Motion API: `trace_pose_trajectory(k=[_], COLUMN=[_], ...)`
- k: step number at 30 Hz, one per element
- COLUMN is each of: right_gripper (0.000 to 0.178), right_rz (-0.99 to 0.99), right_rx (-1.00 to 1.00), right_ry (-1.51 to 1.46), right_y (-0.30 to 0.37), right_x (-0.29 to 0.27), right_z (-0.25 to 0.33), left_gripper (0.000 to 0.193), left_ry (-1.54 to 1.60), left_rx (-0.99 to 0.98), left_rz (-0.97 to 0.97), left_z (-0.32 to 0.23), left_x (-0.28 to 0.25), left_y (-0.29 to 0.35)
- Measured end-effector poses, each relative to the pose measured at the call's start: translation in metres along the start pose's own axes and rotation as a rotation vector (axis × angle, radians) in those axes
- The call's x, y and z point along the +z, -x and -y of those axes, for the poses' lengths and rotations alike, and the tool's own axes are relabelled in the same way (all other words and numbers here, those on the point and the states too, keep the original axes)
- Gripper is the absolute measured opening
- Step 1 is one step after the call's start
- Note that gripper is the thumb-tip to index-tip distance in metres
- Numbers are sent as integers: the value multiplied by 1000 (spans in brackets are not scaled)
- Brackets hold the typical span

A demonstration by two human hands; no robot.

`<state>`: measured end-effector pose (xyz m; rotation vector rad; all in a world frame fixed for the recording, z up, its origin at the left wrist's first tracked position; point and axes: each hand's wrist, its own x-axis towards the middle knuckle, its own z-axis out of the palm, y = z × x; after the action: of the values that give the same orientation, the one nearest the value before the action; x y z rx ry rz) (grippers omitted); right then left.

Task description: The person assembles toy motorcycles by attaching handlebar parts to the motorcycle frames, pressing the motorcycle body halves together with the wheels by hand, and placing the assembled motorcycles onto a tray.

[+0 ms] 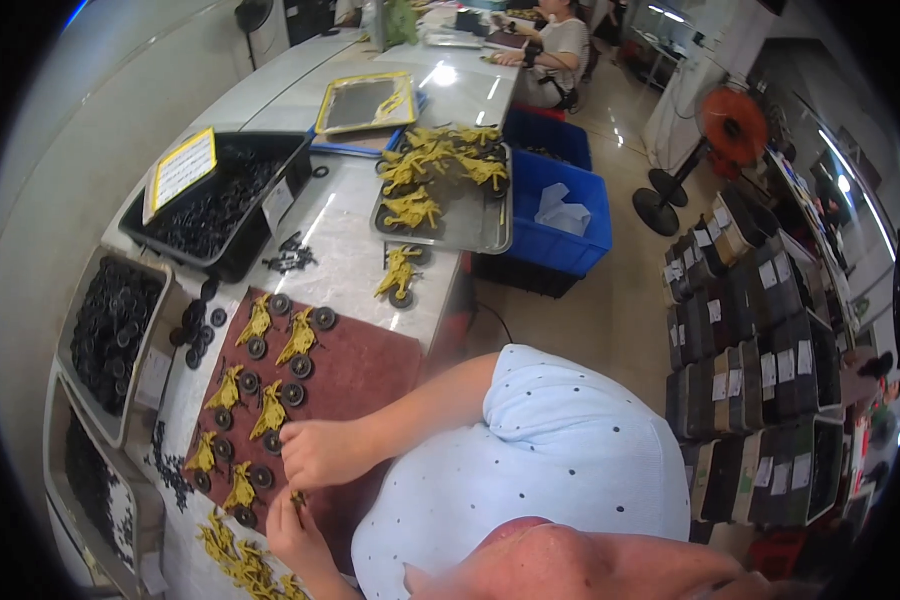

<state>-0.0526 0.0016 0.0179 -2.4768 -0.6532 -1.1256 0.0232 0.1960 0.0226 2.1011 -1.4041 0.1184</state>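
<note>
My right hand (325, 453) is closed, knuckles up, over the reddish-brown mat (375, 350). Whatever its fingertips pinch is hidden. Just below it, my left hand (298, 535) pinches a small yellow-and-dark piece (297, 496) between thumb and fingers, close to the right fingertips. Several yellow toy motorcycles with black wheels lie in two rows on the mat, one (268, 412) nearest my right hand. Beside my left hand is a heap of loose yellow plastic parts (235, 560).
Black bins of wheels (115, 330) and dark parts (215, 205) line the table's left side. Beyond the mat, a metal tray (450, 232) carries yellow toys. Blue crates (570, 215) stand beside the table. A co-worker (560, 50) sits at the far end; an orange fan (732, 120) and stacked bins stand right.
</note>
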Motion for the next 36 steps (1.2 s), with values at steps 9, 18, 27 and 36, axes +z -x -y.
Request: trace_pose_trajectory(k=[9, 18, 27, 36], right_gripper=[18, 74, 34, 29], right_rz=[-89, 46, 77, 21], right_rx=[-71, 578, 817, 821], right_ry=[204, -524, -807, -813], right_y=[16, 27, 20, 17], right_x=[-45, -48, -47, -43], right_z=[-13, -15, -7, 2], left_gripper=[30, 23, 29, 23], left_ry=[1369, 1124, 653, 554], left_rx=[-668, -494, -316, -263], left_rz=[-137, -374, -280, -410], left_z=[-35, -43, -40, -38], left_x=[8, 18, 18, 25], left_y=[-35, -27, -25, -25])
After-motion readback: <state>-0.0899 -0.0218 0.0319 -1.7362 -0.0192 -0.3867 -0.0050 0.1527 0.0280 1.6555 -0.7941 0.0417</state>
